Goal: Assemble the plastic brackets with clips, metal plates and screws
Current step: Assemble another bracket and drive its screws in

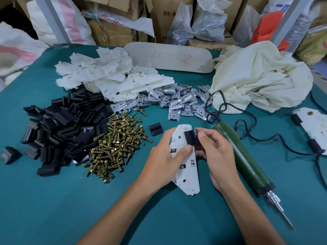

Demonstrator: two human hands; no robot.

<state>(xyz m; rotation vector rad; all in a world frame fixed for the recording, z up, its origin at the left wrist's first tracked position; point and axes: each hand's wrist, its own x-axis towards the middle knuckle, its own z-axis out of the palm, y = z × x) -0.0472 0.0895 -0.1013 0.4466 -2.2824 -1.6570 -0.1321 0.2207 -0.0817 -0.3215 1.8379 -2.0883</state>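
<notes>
A white plastic bracket [187,175] is held upright over the green table, gripped from the left by my left hand [164,160]. My right hand [217,156] pinches a black clip [190,137] against the bracket's upper right edge. A single loose black clip [155,129] lies just behind the bracket. Piles sit to the left and behind: black clips [62,128], brass screws [116,144], metal plates [175,101] and white brackets [113,75].
A green electric screwdriver [247,161] lies right of my hands, tip toward me, its black cord [265,138] looping away. A bracket fitted with clips [311,126] lies at the right edge. A crumpled cream cloth [261,76] and a marked board [169,57] sit behind.
</notes>
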